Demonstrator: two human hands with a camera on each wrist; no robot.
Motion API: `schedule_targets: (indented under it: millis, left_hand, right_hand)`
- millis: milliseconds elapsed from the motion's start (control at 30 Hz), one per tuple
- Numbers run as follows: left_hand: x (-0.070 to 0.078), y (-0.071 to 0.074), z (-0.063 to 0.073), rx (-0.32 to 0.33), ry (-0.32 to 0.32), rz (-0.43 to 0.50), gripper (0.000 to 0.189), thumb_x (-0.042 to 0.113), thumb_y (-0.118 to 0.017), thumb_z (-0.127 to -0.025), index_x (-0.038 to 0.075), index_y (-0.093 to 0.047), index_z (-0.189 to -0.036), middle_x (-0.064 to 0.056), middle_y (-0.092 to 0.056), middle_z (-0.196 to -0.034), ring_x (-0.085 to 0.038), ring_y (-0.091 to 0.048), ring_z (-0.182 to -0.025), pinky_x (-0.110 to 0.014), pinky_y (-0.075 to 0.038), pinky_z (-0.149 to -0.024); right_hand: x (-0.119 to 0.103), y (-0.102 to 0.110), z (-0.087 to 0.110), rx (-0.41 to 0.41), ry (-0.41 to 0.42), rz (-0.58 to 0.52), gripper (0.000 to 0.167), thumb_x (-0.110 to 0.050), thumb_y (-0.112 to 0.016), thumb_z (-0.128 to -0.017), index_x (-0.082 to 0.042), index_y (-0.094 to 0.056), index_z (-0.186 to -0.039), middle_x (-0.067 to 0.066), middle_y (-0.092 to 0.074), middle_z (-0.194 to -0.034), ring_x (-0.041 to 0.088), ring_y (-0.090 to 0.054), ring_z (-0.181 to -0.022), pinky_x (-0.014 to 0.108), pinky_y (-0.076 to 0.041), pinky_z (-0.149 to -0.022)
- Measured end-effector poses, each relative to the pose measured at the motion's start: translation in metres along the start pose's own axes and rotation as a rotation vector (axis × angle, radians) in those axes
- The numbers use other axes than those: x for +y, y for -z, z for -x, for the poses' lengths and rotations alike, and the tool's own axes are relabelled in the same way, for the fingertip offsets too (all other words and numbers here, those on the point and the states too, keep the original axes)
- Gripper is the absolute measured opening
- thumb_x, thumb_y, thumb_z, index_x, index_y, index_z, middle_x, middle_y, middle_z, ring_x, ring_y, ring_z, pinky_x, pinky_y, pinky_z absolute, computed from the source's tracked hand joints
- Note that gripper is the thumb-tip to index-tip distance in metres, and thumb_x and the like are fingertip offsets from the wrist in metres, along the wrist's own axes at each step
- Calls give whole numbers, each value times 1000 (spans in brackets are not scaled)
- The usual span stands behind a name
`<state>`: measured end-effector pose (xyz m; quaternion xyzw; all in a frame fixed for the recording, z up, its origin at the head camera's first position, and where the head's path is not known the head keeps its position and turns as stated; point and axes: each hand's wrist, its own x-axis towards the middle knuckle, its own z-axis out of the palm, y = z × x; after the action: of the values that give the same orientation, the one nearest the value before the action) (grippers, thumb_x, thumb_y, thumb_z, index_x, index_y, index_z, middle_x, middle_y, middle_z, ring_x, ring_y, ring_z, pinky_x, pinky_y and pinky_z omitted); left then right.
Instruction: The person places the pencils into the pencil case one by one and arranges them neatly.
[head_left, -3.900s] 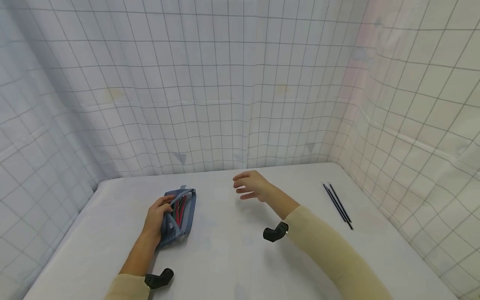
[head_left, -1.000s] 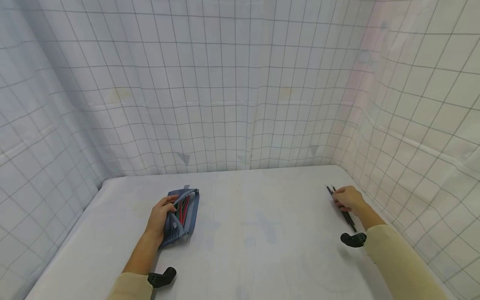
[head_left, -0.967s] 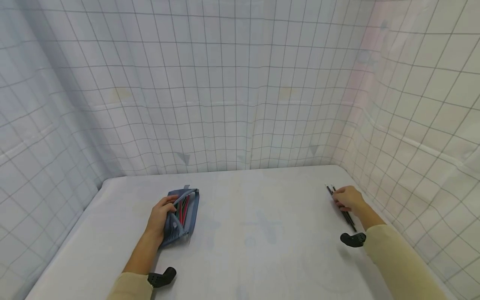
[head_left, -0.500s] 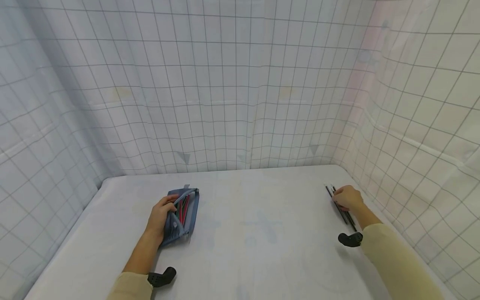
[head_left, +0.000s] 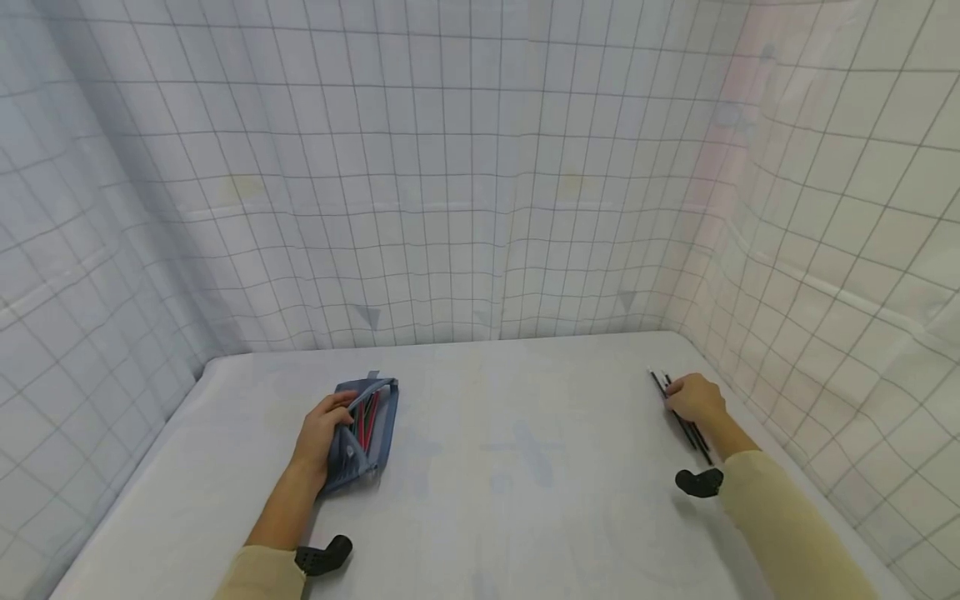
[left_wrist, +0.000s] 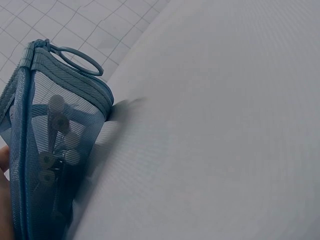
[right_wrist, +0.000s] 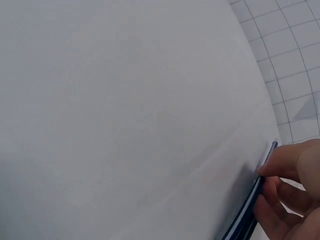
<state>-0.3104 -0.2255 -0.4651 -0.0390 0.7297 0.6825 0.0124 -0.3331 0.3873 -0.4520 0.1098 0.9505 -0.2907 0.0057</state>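
Note:
My left hand (head_left: 318,432) grips the left side of a blue mesh pencil case (head_left: 383,433), its zip top gaping. Red and green pencils (head_left: 363,423) lie inside it. Round pencil ends show through the mesh in the left wrist view, where a loop hangs from the zip of the case (left_wrist: 30,150). Over at the right, my right hand (head_left: 696,402) is down at several dark pencils (head_left: 684,429) with pale tips. In the right wrist view, thumb and fingers pinch a dark blue pencil (right_wrist: 246,211), held at a slant close over the table.
A white cloth covers the table (head_left: 510,467), and its wide middle lies between the hands. Grid-patterned white curtains (head_left: 465,208) stand behind it and along both sides. The right curtain (head_left: 840,333) is close to the right hand. Each wrist wears a black camera (head_left: 324,556).
My right hand went from mid-table to the dark pencils at the right. In the last second it and the pencils have shifted only slightly. The left hand stays on the pencil case.

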Motion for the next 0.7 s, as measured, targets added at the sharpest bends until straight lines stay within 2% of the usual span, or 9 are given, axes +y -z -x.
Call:
schedule_targets:
  millis: [133, 367, 533, 700]
  left_hand:
    - [-1, 0, -1, -3, 5, 7, 59, 2, -42, -95, -2, -40, -153, -18, -39, -154, -25, -36, -128, -34, -26, -103]
    - [0, 0, -1, -3, 7, 2, 59, 2, -42, -95, -2, -40, -154, -18, -38, -154, -26, -36, -128, -34, -26, -103]
    - [1, 0, 0, -1, 13, 5, 59, 3, -42, -95, -2, -40, -154, -19, -38, -154, -26, -35, -129, -35, -25, -103]
    - [1, -1, 0, 0, 14, 8, 58, 3, -42, -95, -3, -40, -153, -19, -39, -153, -26, -36, -129, -35, -25, -103]
  right_hand:
    - [5, 3, -2, -43, -9, -124, 41, -14, -65, -94, 9, -64, -128, 33, -58, -130, 31, -64, -88, 38, -54, -67]
    - [4, 3, -5, -80, -45, -331, 45, -13, -62, -98, 10, -58, -136, 27, -57, -131, 24, -59, -93, 33, -55, -70]
    - [-9, 3, 0, -89, -70, -513, 46, -10, -61, -100, 12, -54, -140, 15, -60, -120, 19, -56, -89, 30, -53, -72]
    - [-23, 1, 6, -120, -67, -577, 47, -8, -60, -102, 11, -50, -143, 17, -61, -124, 19, -59, -93, 32, -54, -77]
